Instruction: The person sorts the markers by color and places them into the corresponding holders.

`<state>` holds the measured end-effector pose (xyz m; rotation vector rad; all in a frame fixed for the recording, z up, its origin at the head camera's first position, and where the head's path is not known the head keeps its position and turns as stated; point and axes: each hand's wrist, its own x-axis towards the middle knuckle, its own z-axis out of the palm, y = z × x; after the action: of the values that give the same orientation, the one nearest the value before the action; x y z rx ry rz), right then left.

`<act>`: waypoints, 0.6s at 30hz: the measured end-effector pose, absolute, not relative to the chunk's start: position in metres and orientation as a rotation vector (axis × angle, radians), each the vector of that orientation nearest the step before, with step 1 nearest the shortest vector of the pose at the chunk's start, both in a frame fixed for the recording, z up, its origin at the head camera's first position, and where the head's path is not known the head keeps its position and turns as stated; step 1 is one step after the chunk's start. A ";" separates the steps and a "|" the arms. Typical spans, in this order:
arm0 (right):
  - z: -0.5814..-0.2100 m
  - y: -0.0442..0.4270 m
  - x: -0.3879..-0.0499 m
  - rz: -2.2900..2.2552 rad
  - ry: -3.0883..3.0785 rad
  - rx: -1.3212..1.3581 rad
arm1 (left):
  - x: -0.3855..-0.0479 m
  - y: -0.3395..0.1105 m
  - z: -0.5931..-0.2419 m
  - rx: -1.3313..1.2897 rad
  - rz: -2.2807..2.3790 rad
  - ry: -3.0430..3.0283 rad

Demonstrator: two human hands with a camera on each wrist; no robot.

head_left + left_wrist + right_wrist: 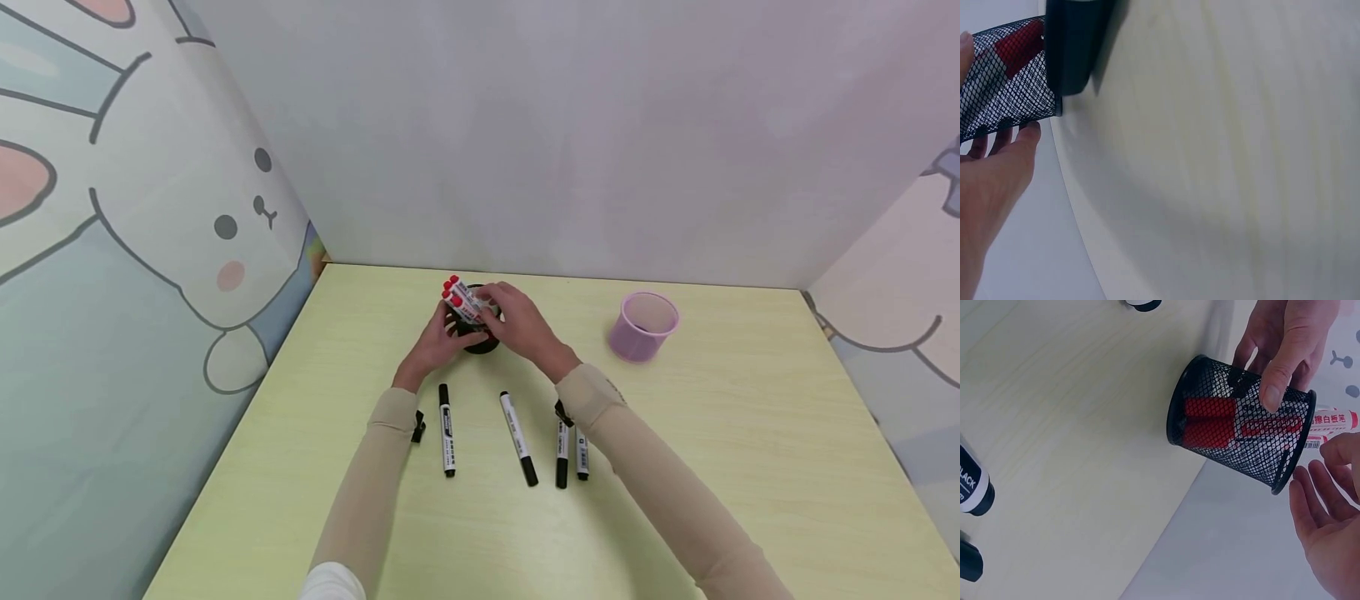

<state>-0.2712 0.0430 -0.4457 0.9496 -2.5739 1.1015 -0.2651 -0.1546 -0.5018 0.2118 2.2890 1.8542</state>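
A black mesh pen cup (482,344) stands near the back of the table. My left hand (433,345) grips it from the side; in the right wrist view the thumb lies along the mesh of the cup (1241,422). Several white markers with red ends (465,307) lean in the cup, their tops jutting past its rim. My right hand (522,323) is at the rim beside those tops, fingers spread and slightly bent; whether they touch a marker is unclear. In the left wrist view the left hand (997,181) reaches around the cup (1022,94).
Several white markers with black caps lie apart in front of the hands, among them one at left (447,433) and one in the middle (517,437). Others lie partly under the right forearm. A purple cup (633,340) stands to the right. Walls border the table behind and at the sides.
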 end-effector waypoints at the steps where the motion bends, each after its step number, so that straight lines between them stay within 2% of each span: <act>1: -0.446 0.044 -0.271 1.110 -2.559 0.951 | -0.265 -0.155 -0.502 0.207 1.849 2.295; 18: -0.437 0.057 -0.254 1.131 -2.533 0.922 | -0.267 -0.156 -0.503 0.200 1.847 2.307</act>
<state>-0.2544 0.0570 -0.4372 0.9221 -2.5326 1.1312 -0.2665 -0.1556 -0.5035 0.2005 2.3073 1.8471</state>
